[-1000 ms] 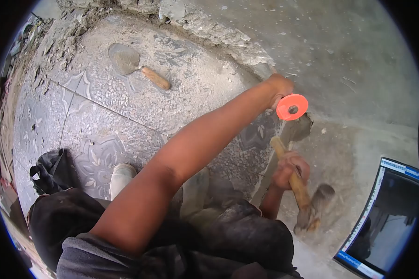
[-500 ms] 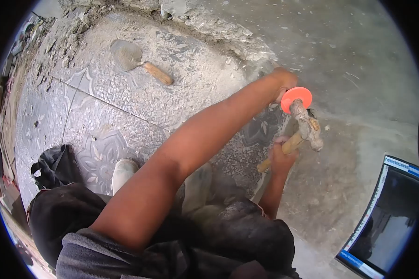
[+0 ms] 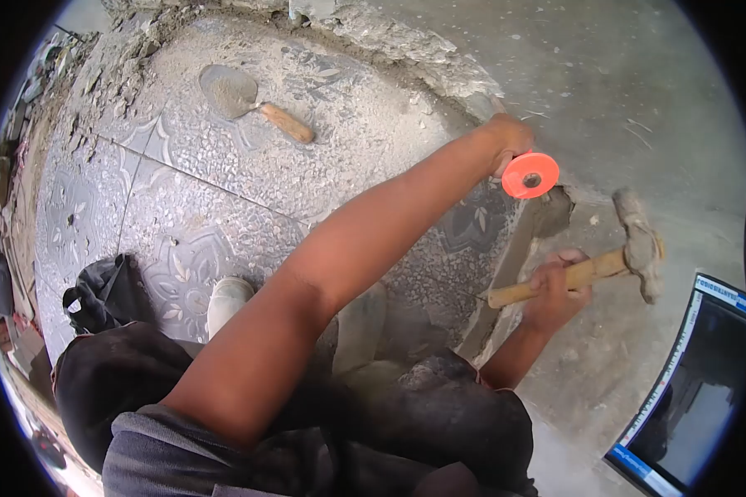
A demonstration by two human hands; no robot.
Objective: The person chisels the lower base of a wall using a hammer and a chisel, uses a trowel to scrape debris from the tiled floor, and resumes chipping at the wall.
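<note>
My left hand (image 3: 510, 141) is wrapped round a chisel with a round orange hand guard (image 3: 518, 182); its struck end (image 3: 531, 180) shows in the middle of the disc. The chisel's blade points away towards the broken concrete edge (image 3: 472, 95), mostly hidden by the hand. Lower right, my right hand (image 3: 559, 290) grips the wooden handle of a hammer (image 3: 641, 248). The hammer's dusty head stands apart from the chisel, out to the right.
A trowel (image 3: 232, 93) lies on the dusty patterned tiles (image 3: 174, 186). Near my shoes sits a black bag (image 3: 104, 290). A dark, glossy panel with a blue-and-white border (image 3: 696, 389) lies at right. Rubble (image 3: 128, 70) is strewn at upper left, and smooth concrete (image 3: 588, 74) spreads to the right.
My right hand has swung the hammer away from the chisel's end, to the right and down. The left hand still holds the chisel in nearly the same spot.
</note>
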